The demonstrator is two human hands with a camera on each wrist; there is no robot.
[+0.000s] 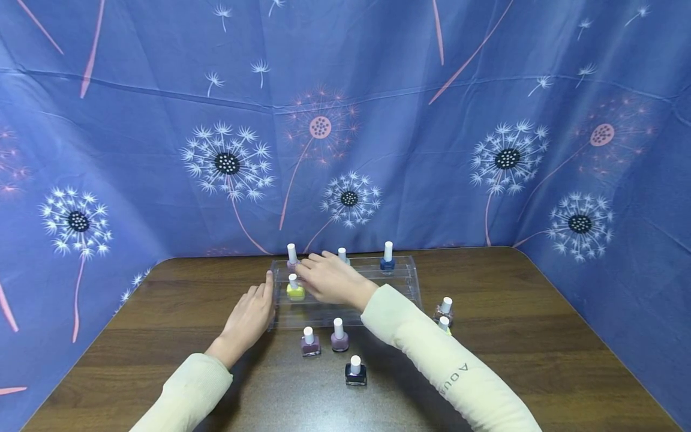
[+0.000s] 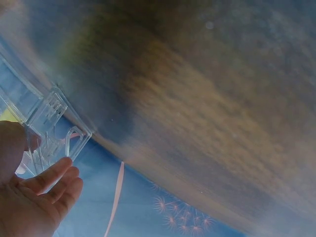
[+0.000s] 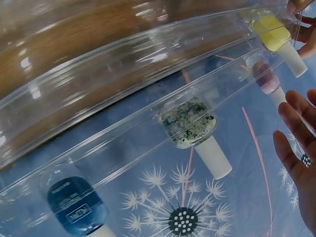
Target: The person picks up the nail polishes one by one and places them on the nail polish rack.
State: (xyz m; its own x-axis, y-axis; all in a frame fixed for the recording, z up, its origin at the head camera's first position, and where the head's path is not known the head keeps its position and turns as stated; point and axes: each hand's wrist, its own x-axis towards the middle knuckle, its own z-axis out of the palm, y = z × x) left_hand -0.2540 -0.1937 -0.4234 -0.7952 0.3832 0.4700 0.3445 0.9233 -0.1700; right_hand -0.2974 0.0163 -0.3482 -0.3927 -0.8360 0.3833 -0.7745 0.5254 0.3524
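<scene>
A clear tiered display rack point(image 1: 345, 315) stands toward the back of the table. At its left end my left hand point(image 1: 249, 315) holds the side panel, thumb and fingers on either side of it. My right hand point(image 1: 332, 279) reaches over the top tier, its fingers loosely extended beside the white cap of a pinkish-purple nail polish bottle point(image 3: 266, 79). Below that stands a yellow nail polish bottle point(image 1: 295, 292). Further along the top tier are a speckled nail polish bottle point(image 3: 189, 123), partly behind the right hand in the head view, and a blue one point(image 1: 387, 262).
In front of the rack stand two purple nail polish bottles point(image 1: 310, 346) and a black one point(image 1: 355, 374). At the right, a brownish bottle point(image 1: 444, 311) and a yellowish one point(image 1: 444, 325) are partly behind the right sleeve. A blue dandelion-print cloth point(image 1: 410, 180) hangs behind the table.
</scene>
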